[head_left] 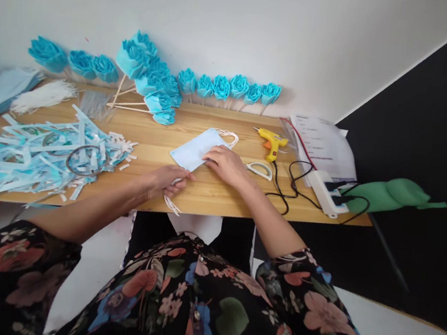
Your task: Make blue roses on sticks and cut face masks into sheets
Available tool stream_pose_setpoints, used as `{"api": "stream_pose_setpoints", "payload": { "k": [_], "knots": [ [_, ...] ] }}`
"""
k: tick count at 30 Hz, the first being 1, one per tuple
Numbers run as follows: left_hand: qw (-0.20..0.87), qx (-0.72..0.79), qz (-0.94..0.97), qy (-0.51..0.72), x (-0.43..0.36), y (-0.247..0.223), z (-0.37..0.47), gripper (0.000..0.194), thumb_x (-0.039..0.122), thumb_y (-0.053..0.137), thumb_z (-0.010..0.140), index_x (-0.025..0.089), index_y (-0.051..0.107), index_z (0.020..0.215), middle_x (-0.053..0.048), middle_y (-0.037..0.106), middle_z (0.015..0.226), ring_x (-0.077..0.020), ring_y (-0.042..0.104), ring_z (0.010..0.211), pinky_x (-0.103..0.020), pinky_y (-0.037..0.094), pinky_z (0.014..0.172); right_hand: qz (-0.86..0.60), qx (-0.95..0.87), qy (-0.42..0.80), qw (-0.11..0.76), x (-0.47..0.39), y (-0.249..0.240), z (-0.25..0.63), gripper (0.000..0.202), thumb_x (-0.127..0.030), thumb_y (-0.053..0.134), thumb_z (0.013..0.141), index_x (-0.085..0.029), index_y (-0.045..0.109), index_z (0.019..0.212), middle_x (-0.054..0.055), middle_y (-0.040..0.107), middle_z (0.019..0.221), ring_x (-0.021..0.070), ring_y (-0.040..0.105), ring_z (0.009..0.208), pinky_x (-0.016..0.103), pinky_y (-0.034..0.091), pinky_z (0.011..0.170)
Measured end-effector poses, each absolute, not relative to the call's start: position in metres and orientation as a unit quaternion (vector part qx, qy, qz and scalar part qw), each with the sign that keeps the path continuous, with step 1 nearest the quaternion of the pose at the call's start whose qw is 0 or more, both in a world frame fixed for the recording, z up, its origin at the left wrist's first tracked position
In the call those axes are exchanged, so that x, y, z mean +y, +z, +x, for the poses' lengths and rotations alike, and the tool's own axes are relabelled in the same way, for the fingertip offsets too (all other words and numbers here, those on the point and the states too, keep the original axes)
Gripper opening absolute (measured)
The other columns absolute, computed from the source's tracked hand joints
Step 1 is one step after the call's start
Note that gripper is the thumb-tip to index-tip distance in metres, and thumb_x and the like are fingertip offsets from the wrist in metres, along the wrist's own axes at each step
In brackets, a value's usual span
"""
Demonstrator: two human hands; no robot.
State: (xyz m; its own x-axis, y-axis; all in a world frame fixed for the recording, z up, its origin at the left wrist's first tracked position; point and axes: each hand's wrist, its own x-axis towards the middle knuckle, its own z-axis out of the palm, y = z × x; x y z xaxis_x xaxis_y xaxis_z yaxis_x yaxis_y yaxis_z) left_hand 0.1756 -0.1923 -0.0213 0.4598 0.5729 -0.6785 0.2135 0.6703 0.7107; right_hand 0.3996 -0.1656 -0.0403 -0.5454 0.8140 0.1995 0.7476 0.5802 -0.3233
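Light blue face masks (196,150), apparently a small stack, lie slanted before me at the middle of the table, with bunches of white ear loops at the far right end and the near left end. My left hand (172,179) is closed on their near left edge, its thumb on top. My right hand (227,163) has its fingers bent over their right side; what its thumb does is partly hidden. Just right of this hand lie scissors (261,170) with white handles, their blades hidden. A yellow glue gun (272,143) rests farther back.
Blue flowers on sticks (221,87) line the wall. Cut blue and white strips (46,151) are heaped at left, near a mask stack (4,89) and white loops (46,95). At right are a power strip (324,190), black cords, papers (322,142) and a green object (394,196).
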Motion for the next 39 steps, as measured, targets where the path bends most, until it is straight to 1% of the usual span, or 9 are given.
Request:
{"api": "stream_pose_setpoints", "payload": {
  "k": [3, 9, 13, 15, 18, 24, 29, 35, 39],
  "knots": [
    [0.745, 0.522, 0.394, 0.131, -0.194, -0.018, 0.172, 0.016, 0.027, 0.052, 0.093, 0.013, 0.059, 0.093, 0.008, 0.035, 0.05, -0.0045, 0.022, 0.034, -0.014, 0.016, 0.035, -0.45, -0.873, 0.09, 0.164, -0.167, -0.044, 0.396, 0.018, -0.019, 0.057, 0.096, -0.019, 0.074, 0.103, 0.009, 0.072, 0.106, 0.0219, 0.058, 0.1, 0.035, 0.043, 0.091],
    [0.722, 0.538, 0.408, 0.148, -0.194, -0.012, 0.163, 0.012, 0.024, 0.051, 0.092, 0.014, 0.053, 0.086, 0.007, 0.035, 0.052, -0.0033, 0.023, 0.037, -0.012, 0.016, 0.036, -0.507, -0.844, 0.056, 0.166, -0.203, -0.02, 0.434, 0.025, -0.027, 0.055, 0.098, -0.019, 0.07, 0.117, 0.012, 0.071, 0.118, 0.0247, 0.06, 0.109, 0.039, 0.044, 0.096],
    [0.729, 0.535, 0.403, 0.142, -0.192, -0.011, 0.162, 0.015, 0.027, 0.058, 0.089, 0.012, 0.057, 0.087, 0.008, 0.035, 0.053, -0.0026, 0.022, 0.037, -0.013, 0.015, 0.036, -0.626, -0.776, 0.014, 0.072, -0.235, -0.006, 0.468, 0.028, -0.027, 0.055, 0.096, -0.016, 0.069, 0.119, 0.015, 0.072, 0.113, 0.0293, 0.063, 0.105, 0.041, 0.046, 0.091],
    [0.734, 0.53, 0.398, 0.146, -0.192, -0.012, 0.162, 0.017, 0.028, 0.06, 0.088, 0.011, 0.059, 0.088, 0.007, 0.035, 0.053, -0.0028, 0.022, 0.037, -0.013, 0.015, 0.036, -0.651, -0.758, 0.013, 0.03, -0.246, -0.007, 0.478, 0.034, -0.029, 0.058, 0.094, -0.016, 0.065, 0.125, 0.016, 0.071, 0.118, 0.0308, 0.063, 0.106, 0.041, 0.047, 0.089],
    [0.741, 0.524, 0.389, 0.162, -0.191, -0.016, 0.16, 0.017, 0.027, 0.058, 0.087, 0.01, 0.061, 0.088, 0.006, 0.035, 0.053, -0.0034, 0.023, 0.037, -0.014, 0.016, 0.036, -0.656, -0.754, 0.018, 0.018, -0.252, -0.014, 0.481, 0.043, -0.028, 0.059, 0.092, -0.017, 0.058, 0.133, 0.015, 0.067, 0.127, 0.0316, 0.063, 0.109, 0.042, 0.047, 0.09],
    [0.747, 0.524, 0.369, 0.178, -0.192, -0.017, 0.158, 0.017, 0.024, 0.051, 0.087, 0.01, 0.062, 0.089, 0.005, 0.036, 0.053, -0.0041, 0.022, 0.037, -0.015, 0.016, 0.035, -0.676, -0.736, 0.024, 0.035, -0.249, -0.016, 0.476, 0.039, -0.028, 0.06, 0.088, -0.014, 0.059, 0.125, 0.018, 0.069, 0.115, 0.0336, 0.064, 0.105, 0.043, 0.049, 0.087],
    [0.741, 0.516, 0.388, 0.185, -0.193, -0.02, 0.157, 0.016, 0.022, 0.051, 0.087, 0.01, 0.061, 0.09, 0.006, 0.035, 0.054, -0.0038, 0.021, 0.037, -0.014, 0.017, 0.036, -0.702, -0.688, 0.142, 0.111, -0.251, 0.009, 0.488, 0.037, -0.04, 0.064, 0.084, -0.022, 0.06, 0.116, 0.009, 0.073, 0.1, 0.0263, 0.068, 0.084, 0.037, 0.051, 0.072],
    [0.732, 0.506, 0.416, 0.189, -0.193, -0.026, 0.154, 0.021, 0.026, 0.055, 0.086, 0.008, 0.062, 0.095, 0.005, 0.037, 0.056, -0.0038, 0.023, 0.04, -0.015, 0.016, 0.038, -0.607, -0.667, 0.367, 0.228, -0.25, 0.022, 0.491, 0.054, -0.029, 0.053, 0.088, -0.021, 0.048, 0.141, 0.007, 0.073, 0.101, 0.0191, 0.069, 0.08, 0.032, 0.052, 0.068],
    [0.724, 0.517, 0.424, 0.172, -0.193, -0.023, 0.156, 0.024, 0.026, 0.054, 0.086, 0.007, 0.062, 0.098, 0.006, 0.036, 0.056, -0.004, 0.022, 0.04, -0.016, 0.015, 0.039, -0.587, -0.723, 0.316, 0.183, -0.242, 0.017, 0.464, 0.053, -0.029, 0.054, 0.087, -0.023, 0.055, 0.14, 0.005, 0.073, 0.102, 0.0177, 0.066, 0.081, 0.029, 0.049, 0.072]
  ]
}}
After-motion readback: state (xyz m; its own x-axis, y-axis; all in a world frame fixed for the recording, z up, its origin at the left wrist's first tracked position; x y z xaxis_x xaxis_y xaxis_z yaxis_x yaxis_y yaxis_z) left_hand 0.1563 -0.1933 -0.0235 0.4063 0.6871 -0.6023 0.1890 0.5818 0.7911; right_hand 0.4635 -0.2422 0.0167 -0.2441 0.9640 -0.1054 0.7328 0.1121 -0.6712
